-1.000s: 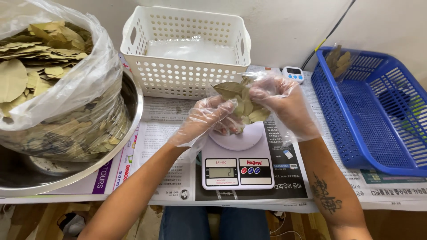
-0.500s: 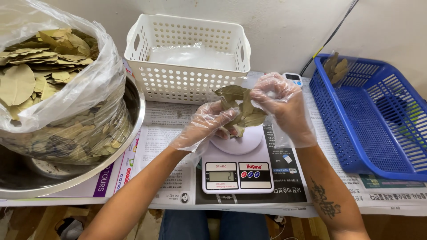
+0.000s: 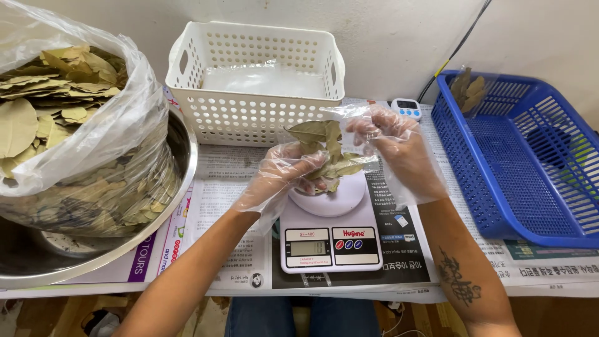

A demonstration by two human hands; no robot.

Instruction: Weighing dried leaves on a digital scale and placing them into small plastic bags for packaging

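Note:
Both my hands wear thin clear plastic gloves and hover above a small white digital scale (image 3: 329,247). My left hand (image 3: 286,175) grips a bunch of dried bay leaves (image 3: 327,150) from below. My right hand (image 3: 399,150) pinches a small clear plastic bag (image 3: 349,117) at the top of the bunch, beside the leaves. The leaves sit just over the scale's round white platform (image 3: 328,201).
A big clear bag of dried bay leaves (image 3: 68,137) fills a metal bowl (image 3: 93,256) at left. A white perforated basket (image 3: 256,81) stands behind the scale. A blue plastic basket (image 3: 524,162) at right holds a packed bag of leaves (image 3: 468,90). A small white timer (image 3: 405,107) lies near it. Newspaper (image 3: 218,206) covers the table.
Both hands with the leaves have dropped slightly toward the scale platform. My right hand has shifted its hold on the bag at the top of the bunch.

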